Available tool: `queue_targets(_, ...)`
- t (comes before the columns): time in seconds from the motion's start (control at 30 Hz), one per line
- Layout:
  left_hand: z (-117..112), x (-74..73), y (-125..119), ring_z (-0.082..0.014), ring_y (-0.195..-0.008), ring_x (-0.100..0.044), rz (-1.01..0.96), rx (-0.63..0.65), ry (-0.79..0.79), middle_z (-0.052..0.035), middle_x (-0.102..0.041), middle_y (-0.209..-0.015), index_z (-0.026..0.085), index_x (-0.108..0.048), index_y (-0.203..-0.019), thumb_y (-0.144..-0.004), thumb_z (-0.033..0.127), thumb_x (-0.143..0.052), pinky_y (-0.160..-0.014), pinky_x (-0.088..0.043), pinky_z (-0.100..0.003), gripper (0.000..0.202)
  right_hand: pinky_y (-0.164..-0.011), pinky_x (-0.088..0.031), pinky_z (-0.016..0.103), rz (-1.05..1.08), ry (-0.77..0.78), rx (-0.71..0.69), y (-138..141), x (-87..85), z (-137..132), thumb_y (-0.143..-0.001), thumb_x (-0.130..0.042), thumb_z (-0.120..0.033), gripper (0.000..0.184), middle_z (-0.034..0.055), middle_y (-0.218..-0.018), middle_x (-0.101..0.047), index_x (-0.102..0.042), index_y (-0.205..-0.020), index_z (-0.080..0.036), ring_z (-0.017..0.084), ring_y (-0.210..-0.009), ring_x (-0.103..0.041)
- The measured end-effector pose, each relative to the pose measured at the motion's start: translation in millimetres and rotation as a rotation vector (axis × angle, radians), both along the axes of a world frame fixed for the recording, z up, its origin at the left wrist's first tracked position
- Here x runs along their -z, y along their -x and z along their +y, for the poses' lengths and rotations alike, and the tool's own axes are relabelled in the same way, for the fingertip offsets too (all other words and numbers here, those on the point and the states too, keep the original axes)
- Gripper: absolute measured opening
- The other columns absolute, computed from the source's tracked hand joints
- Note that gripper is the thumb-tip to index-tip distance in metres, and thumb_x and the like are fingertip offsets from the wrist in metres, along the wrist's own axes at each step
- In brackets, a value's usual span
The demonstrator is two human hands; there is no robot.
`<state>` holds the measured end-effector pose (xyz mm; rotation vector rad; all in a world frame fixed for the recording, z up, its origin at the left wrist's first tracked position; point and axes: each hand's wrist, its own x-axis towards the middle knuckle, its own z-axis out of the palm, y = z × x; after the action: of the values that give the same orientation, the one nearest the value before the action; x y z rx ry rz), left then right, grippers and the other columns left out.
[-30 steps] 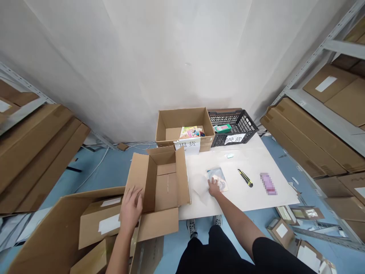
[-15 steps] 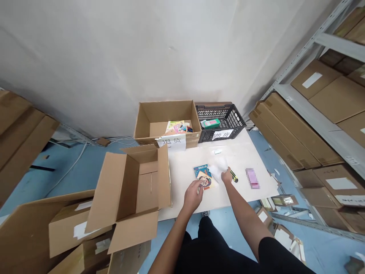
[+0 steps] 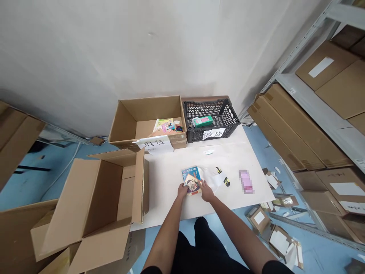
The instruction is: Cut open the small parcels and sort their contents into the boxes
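Open box sat well L of book. Book lay flat on bench, long axis running away from the person. L hand grip pinched its near-L corner, R hand grip clasped its near-R corner, both equally close. Wrapper & knife lay just R of book.

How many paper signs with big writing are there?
2. One sign hangs on the far cardboard box; the other sign hangs on the black crate beside it. None look hidden.
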<state>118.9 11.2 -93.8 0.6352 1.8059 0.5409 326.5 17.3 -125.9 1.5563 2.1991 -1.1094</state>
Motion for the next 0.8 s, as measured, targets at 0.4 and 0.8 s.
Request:
queue_targets(0.4,-0.4,-71.8,-3.4,-0.0197,-0.078,-0.072,-0.193,-0.181,-0.229,-0.005,-0.073,-0.09,0.017,-0.064,-0.096,-0.065,0.04,-0.085,-0.069,-0.058,-0.032,0.045,-0.114,-0.043,0.048,0.473,0.145,0.56,-24.4,-77.2,64.2,-0.082,-0.067,-0.034,0.066,0.0154,-0.144,-0.062,-0.057,-0.146,-0.02,0.032,-0.135,-0.058)
queue_targets(0.8,17.4,-258.2,34.8,-0.0255,-0.097,-0.072,-0.353,0.009,-0.746,-0.0155,-0.074,-0.119,0.015,-0.07,-0.121,-0.068,0.056,-0.087,-0.084,-0.058,-0.037,0.069,-0.071,-0.059,0.032,1.311,0.42,0.445,-27.8,-284.6,80.5,-0.07,-0.089,-0.043,0.069,0.0039,-0.107,-0.078,-0.053,-0.127,-0.029,0.023,-0.091,-0.076)
